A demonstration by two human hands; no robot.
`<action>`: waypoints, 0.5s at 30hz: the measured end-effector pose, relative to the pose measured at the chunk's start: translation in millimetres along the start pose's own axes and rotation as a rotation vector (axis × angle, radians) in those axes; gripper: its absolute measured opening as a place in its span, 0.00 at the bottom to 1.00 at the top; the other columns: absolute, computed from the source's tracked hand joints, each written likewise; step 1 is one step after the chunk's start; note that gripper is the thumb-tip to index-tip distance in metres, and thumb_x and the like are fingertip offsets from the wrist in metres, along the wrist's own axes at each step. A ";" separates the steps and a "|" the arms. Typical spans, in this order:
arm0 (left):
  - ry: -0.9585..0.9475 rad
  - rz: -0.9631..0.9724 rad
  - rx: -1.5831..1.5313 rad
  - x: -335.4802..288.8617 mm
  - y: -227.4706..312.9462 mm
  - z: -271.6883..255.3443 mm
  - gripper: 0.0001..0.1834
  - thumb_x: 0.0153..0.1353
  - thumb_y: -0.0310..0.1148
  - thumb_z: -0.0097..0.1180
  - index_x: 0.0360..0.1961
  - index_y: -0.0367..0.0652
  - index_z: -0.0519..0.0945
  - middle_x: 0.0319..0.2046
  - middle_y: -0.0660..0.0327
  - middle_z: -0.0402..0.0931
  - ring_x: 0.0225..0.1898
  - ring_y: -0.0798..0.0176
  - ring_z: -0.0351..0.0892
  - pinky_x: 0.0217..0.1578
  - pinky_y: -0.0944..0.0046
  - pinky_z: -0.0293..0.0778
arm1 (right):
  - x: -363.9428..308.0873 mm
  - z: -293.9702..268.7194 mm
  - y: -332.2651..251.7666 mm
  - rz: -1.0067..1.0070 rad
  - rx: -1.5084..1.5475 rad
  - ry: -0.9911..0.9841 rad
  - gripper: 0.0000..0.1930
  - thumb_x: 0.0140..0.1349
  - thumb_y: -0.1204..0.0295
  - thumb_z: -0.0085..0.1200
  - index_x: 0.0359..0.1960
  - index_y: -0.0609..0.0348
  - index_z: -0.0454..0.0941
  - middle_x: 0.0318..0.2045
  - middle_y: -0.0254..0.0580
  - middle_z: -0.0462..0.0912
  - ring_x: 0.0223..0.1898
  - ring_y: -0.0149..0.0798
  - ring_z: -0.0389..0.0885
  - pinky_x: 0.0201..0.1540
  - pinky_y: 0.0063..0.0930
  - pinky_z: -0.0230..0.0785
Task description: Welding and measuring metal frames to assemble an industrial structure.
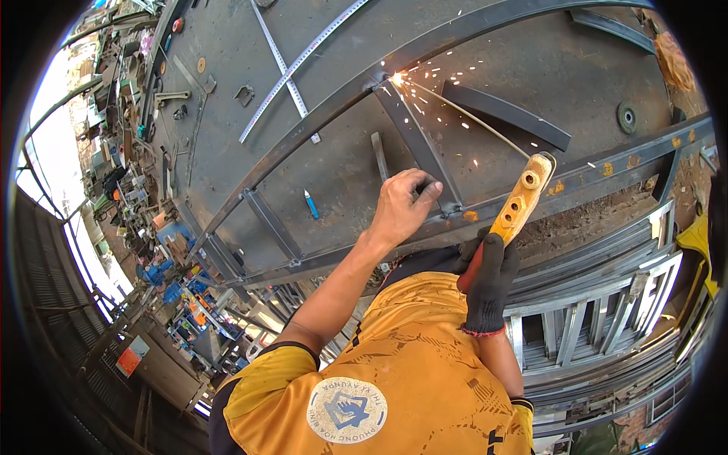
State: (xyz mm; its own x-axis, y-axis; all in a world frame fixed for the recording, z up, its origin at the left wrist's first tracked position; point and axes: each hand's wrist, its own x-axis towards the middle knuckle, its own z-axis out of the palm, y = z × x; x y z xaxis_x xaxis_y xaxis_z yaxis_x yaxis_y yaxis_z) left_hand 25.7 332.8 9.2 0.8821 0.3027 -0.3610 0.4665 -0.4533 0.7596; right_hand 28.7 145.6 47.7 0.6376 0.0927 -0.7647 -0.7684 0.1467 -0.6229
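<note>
My right hand (491,282), in a dark knitted glove, is closed round the red handle of a yellow welding electrode holder (517,199). A thin welding rod (472,118) runs from its jaw up to a corner of the dark steel frame (303,130). There the rod's tip throws a bright arc and sparks, where a crossbar (418,140) meets the long rail. The glare hides the joint itself. My bare left hand (408,203) is held just left of that crossbar's near end, fingers curled in loosely, with nothing visible in them.
The frame lies on a dark metal table (341,171). On it are crossed white measuring strips (292,76), a blue marker (311,205), a loose steel bar (506,114) and a grinding disc (627,118). Stacked metal frames (599,315) stand at right; tools and scrap clutter the left.
</note>
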 end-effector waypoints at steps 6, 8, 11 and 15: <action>-0.009 -0.008 0.011 -0.1 -1.6 0.7 0.10 0.61 0.31 0.62 0.32 0.32 0.82 0.26 0.52 0.79 0.27 0.57 0.79 0.31 0.61 0.72 | 0.6 2.4 -0.5 0.020 -0.019 0.005 0.16 0.71 0.58 0.46 0.40 0.62 0.73 0.19 0.37 0.74 0.15 0.31 0.70 0.20 0.26 0.63; -0.015 -0.019 0.009 -0.2 -0.5 -0.2 0.10 0.61 0.31 0.62 0.32 0.31 0.82 0.26 0.52 0.79 0.28 0.57 0.79 0.31 0.60 0.72 | -0.3 2.0 -1.7 0.031 -0.001 0.009 0.15 0.71 0.60 0.47 0.40 0.62 0.72 0.19 0.38 0.74 0.15 0.31 0.70 0.19 0.26 0.64; -0.007 -0.007 0.018 -1.1 -1.9 -1.5 0.10 0.61 0.31 0.62 0.32 0.31 0.82 0.26 0.52 0.79 0.28 0.57 0.79 0.31 0.60 0.72 | -0.2 2.9 -7.8 0.055 0.032 0.013 0.12 0.70 0.64 0.47 0.40 0.62 0.71 0.17 0.39 0.73 0.15 0.32 0.71 0.18 0.27 0.66; -0.002 -0.011 0.014 -0.6 -2.4 -3.6 0.10 0.62 0.31 0.61 0.31 0.31 0.82 0.26 0.51 0.79 0.27 0.57 0.79 0.31 0.60 0.72 | 6.1 0.6 -23.2 0.225 0.129 0.053 0.15 0.72 0.59 0.42 0.39 0.61 0.70 0.18 0.39 0.73 0.15 0.33 0.71 0.19 0.27 0.66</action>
State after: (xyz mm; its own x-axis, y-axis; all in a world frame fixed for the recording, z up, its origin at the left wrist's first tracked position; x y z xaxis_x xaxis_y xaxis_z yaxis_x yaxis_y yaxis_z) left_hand 23.8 336.7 9.5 0.8768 0.3060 -0.3709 0.4774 -0.4611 0.7480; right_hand 50.5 143.3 57.6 0.4455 0.0862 -0.8911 -0.8750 0.2524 -0.4130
